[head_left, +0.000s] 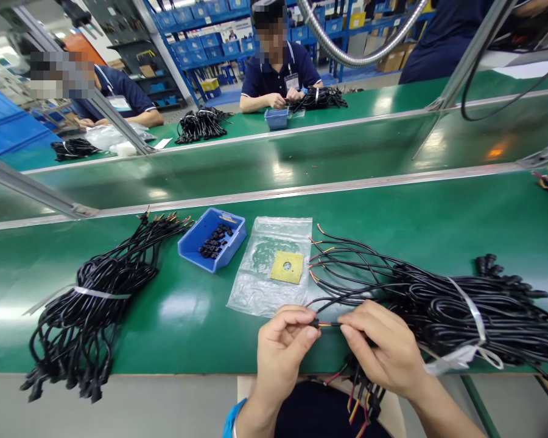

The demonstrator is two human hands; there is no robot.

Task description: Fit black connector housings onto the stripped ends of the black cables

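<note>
Near the table's front edge, my left hand pinches a small black connector between thumb and fingertips. My right hand grips the black cable just beside it, thumb against forefinger. Short red and yellow wires bridge the gap between the two hands. To the right lies a large bundle of black cables, tied with a white band, its bared coloured ends fanned out leftward. Below my right hand, more cable ends with red and yellow wires hang over the edge by my lap.
A blue bin holds small black parts. Beside it, a clear plastic bag lies under a yellow square piece. Another tied cable bundle is at left. Past the metal rail, co-workers sit at a second green bench.
</note>
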